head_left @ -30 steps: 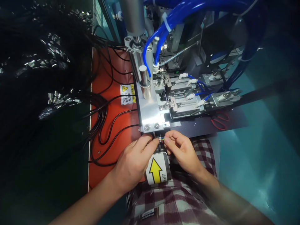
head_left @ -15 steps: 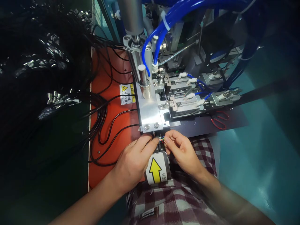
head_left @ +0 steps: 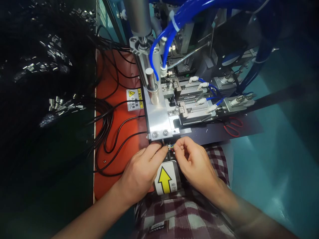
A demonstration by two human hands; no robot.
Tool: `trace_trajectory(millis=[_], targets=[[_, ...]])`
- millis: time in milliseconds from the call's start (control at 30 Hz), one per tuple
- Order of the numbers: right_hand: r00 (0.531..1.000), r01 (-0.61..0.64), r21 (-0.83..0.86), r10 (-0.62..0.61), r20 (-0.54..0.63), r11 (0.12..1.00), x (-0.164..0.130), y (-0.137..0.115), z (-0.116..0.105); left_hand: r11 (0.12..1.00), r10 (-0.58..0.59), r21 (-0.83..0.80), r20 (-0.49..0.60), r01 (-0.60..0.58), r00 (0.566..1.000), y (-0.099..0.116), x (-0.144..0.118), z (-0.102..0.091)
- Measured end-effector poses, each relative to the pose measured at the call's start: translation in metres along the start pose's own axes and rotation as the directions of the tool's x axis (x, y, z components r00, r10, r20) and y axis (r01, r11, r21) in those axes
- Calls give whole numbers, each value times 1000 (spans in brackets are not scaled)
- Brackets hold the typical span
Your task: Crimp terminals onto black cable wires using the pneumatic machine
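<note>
Beside flat, shiny silver metal plate (head_left: 159, 123), R hand (head_left: 193, 161) pinches thin, multicol. wires (head_left: 172, 146); L hand (head_left: 142, 168) curled adj., grip can't tell. Burgundy/white checked cloth (head_left: 194, 207) below.

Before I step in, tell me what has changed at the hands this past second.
Only a little: the right hand has turned slightly, so its lower fingertips no longer show beneath the thumb. Nothing has visibly been taken up or let go; it still pinches the thin coloured wires. The left hand, machine and arrow sign stay as they were.
</note>
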State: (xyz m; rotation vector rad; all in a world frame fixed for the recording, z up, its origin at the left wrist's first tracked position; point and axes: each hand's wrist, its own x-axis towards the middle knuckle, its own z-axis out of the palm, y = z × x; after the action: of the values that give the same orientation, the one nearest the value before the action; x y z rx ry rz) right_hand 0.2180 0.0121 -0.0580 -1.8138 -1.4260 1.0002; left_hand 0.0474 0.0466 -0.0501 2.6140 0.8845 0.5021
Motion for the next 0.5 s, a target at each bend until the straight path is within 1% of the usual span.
trace_trajectory(millis=[67, 167, 333, 433, 500], targets=[[1000, 2, 1, -2, 0, 1000, 0, 0, -1, 1000, 21, 11, -11, -21, 1000, 0, 1, -1], [999, -26, 50, 25, 33, 998, 0, 2, -1, 998, 47, 33, -15, -47, 999, 0, 2, 0], [996, -66, 140, 56, 71, 988, 1, 3, -2, 994, 68, 90, -3, -68, 998, 2, 2, 1], [990, -111, 207, 90, 109, 972, 2, 1, -3, 992, 79, 104, -6, -77, 997, 3, 2, 0], [987, -122, 214, 97, 126, 969, 2, 1, -3, 992, 74, 106, 2, -74, 997, 3, 2, 0]])
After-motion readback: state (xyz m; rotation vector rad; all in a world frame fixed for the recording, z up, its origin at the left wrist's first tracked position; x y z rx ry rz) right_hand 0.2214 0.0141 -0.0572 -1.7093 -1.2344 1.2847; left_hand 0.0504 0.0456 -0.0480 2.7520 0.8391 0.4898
